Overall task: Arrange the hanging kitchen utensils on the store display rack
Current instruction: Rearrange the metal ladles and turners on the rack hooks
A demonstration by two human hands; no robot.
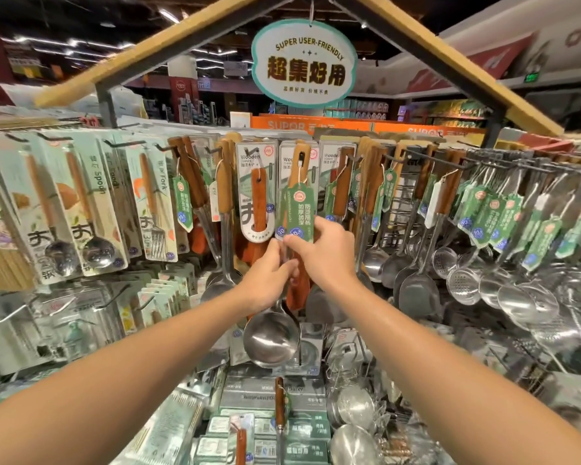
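Both hands, the left hand (269, 276) and right hand (322, 250), are gripping the ladle (271, 337) shaft, seemingly steadying it on its hook (302, 159); next probably calls for straightening its green tag (299, 213).

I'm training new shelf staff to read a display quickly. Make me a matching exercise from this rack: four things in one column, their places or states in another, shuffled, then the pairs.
Things:
1. steel ladle
2. green tag
3. hanging sign
4. packaged fork

Places or states:
A. under the wooden roof peak
B. held by the left hand
C. on a hook left of the hands
D. pinched by the right hand

Pairs: 1-B, 2-D, 3-A, 4-C
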